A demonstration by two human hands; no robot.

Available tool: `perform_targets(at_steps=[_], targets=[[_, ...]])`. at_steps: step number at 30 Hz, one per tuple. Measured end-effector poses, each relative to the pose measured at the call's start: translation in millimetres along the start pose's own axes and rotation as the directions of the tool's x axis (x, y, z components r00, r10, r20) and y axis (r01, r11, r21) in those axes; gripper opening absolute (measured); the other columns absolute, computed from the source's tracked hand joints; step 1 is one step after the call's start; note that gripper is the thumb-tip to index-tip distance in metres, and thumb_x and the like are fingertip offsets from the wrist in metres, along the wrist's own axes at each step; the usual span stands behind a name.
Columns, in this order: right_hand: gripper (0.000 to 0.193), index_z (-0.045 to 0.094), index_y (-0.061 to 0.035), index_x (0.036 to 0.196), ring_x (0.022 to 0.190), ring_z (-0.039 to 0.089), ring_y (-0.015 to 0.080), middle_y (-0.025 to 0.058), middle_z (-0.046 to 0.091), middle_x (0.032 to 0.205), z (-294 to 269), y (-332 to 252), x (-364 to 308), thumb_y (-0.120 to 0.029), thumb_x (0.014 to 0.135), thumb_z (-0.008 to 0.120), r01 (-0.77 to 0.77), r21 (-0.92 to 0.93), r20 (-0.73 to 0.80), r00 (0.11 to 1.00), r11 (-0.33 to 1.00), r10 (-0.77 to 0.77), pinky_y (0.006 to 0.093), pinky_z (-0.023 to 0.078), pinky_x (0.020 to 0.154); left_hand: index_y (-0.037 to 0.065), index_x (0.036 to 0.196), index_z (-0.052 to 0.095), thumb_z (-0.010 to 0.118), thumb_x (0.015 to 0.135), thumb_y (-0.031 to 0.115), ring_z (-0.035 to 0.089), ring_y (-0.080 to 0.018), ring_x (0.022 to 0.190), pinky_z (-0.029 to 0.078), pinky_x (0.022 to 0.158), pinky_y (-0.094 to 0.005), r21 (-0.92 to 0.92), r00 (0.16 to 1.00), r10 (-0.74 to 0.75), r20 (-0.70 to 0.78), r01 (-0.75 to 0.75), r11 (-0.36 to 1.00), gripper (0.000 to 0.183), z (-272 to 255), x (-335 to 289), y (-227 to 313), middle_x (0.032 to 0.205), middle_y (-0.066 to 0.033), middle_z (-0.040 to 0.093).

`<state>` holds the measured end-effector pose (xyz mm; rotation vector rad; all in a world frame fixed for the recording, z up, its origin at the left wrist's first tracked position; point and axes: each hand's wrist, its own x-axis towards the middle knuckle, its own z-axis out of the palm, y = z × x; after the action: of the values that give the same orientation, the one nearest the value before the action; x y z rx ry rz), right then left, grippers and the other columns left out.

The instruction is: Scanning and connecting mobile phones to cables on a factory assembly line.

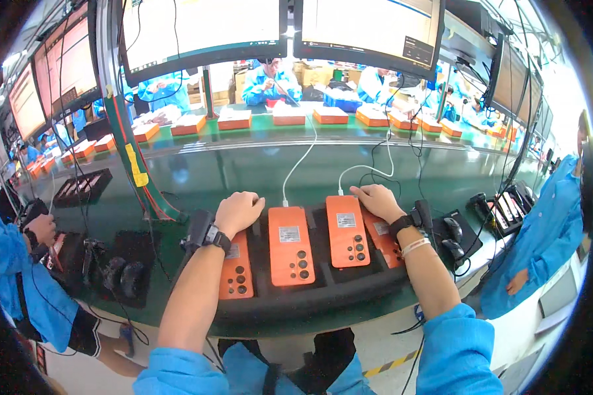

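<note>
Four phone backs lie in a row in a black foam tray (323, 299). My left hand (240, 212), fingers curled, covers the top end of the leftmost orange phone (236, 280) and looks closed on it. My right hand (377, 200) bends over the top of the rightmost orange phone (382, 232), which is slightly tilted. Its fingertips are mostly hidden. Between my hands lie two more orange phones, the left-centre phone (284, 253) and the right-centre phone (353, 227); a white cable (299, 161) and a second white cable (369, 168) run into their top ends.
Two monitors (204, 29) hang above the green bench (244, 164). Orange-and-white boxes (290, 116) line its far side. Handheld scanners (452, 230) and dark trays (84, 187) stand to the sides. Co-workers in blue stand left (20, 263) and right (540, 230).
</note>
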<state>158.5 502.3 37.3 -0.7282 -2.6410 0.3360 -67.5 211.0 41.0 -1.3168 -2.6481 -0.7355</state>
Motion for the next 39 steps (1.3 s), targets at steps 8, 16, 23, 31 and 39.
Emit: perform_targets(at_steps=[8, 16, 23, 31, 39], targets=[[0.055, 0.074, -0.0092, 0.089, 0.088, 0.065, 0.0421, 0.0188, 0.07, 0.088, 0.6, -0.4, -0.6, -0.056, 0.098, 0.046, -0.011, 0.014, 0.005, 1.0, 1.0, 0.011, 0.05, 0.05, 0.08, 0.008, 0.096, 0.073, 0.052, 0.095, 0.041, 0.067, -0.0396, 0.091, 0.053, 0.083, -0.0495, 0.012, 1.0, -0.002, 0.007, 0.002, 1.0, 0.039, -1.3, -2.4, 0.4, 0.094, -0.0185, 0.072], [0.055, 0.073, -0.0089, 0.089, 0.088, 0.065, 0.0413, 0.0183, 0.07, 0.087, -0.4, -1.3, -0.7, -0.055, 0.098, 0.045, -0.016, -0.019, 0.015, 1.0, 1.0, 0.016, 0.0503, 0.05, 0.08, 0.008, 0.097, 0.073, 0.052, 0.095, 0.041, 0.067, -0.0397, 0.092, 0.053, 0.084, -0.0493, 0.0, 1.0, 0.01, -0.006, -0.01, 1.0, 0.039, -0.5, -2.3, -0.2, 0.095, -0.0187, 0.071], [0.054, 0.073, -0.0093, 0.089, 0.088, 0.065, 0.0415, 0.0183, 0.07, 0.087, -1.0, -1.4, -0.6, -0.055, 0.099, 0.045, -0.016, -0.014, 0.014, 1.0, 1.0, 0.016, 0.0508, 0.05, 0.079, 0.008, 0.097, 0.073, 0.051, 0.095, 0.04, 0.067, -0.0398, 0.092, 0.053, 0.084, -0.0501, 0.01, 1.0, 0.003, 0.012, -0.003, 1.0, 0.039, -1.3, -2.2, 0.4, 0.096, -0.0186, 0.071], [0.054, 0.073, -0.0085, 0.088, 0.087, 0.065, 0.0421, 0.0187, 0.07, 0.088, 0.7, 0.2, -0.6, -0.054, 0.098, 0.046, -0.004, -0.002, -0.011, 1.0, 1.0, 0.004, 0.0509, 0.05, 0.079, 0.007, 0.099, 0.073, 0.051, 0.096, 0.039, 0.067, -0.0398, 0.094, 0.052, 0.085, -0.0504, 0.015, 1.0, 0.011, 0.008, -0.012, 1.0, 0.039, -0.6, -2.1, 0.2, 0.097, -0.0199, 0.071], [0.054, 0.073, -0.0089, 0.086, 0.085, 0.065, 0.0421, 0.0186, 0.07, 0.086, 1.7, 1.5, -0.2, -0.054, 0.098, 0.046, 0.004, 0.007, -0.02, 1.0, 1.0, -0.004, 0.0512, 0.05, 0.078, 0.007, 0.099, 0.073, 0.051, 0.096, 0.039, 0.067, -0.0401, 0.092, 0.052, 0.084, -0.0504, 0.017, 1.0, 0.022, 0.001, -0.022, 1.0, 0.039, 0.7, -1.3, -1.0, 0.095, -0.0204, 0.071]])
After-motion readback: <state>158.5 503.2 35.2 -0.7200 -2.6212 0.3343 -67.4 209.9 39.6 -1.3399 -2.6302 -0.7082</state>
